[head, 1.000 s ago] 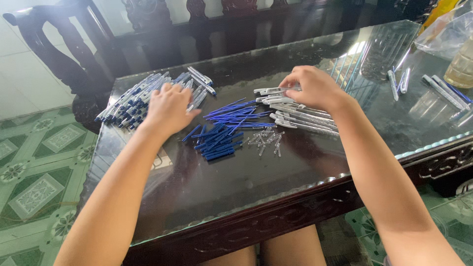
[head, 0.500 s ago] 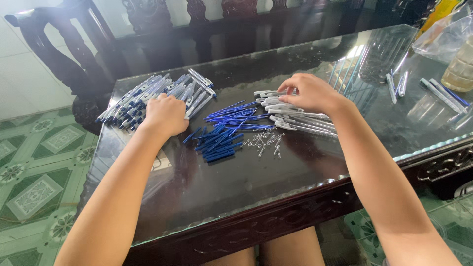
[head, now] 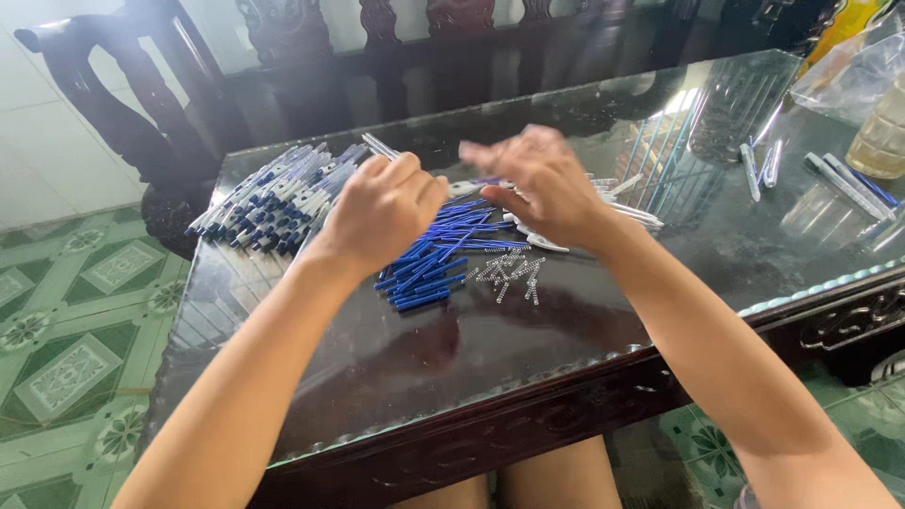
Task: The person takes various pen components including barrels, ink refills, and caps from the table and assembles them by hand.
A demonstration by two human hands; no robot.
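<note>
Both hands have been lifted and drawn together above the heap of loose blue plastic refill tubes [head: 443, 254]: the left hand [head: 382, 212] is curled shut, the right hand [head: 537, 184] half closed, and whether either holds a part cannot be told. An assembly step is judged in hand; fine alignment is called for next. Finished blue-and-white pens [head: 273, 193] lie left of that heap on the glass-topped surface [head: 452, 358], small metal springs [head: 509, 273] just right.

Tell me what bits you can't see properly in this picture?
- Head view: whatever the left hand grips is hidden by its own curled fingers.
- The right hand is motion-blurred, so its fingertips' hold is unclear.
- The small springs are too tiny to count.
- The jar is cut off by the right edge.
- The blue refills are partly covered by both hands.
</note>
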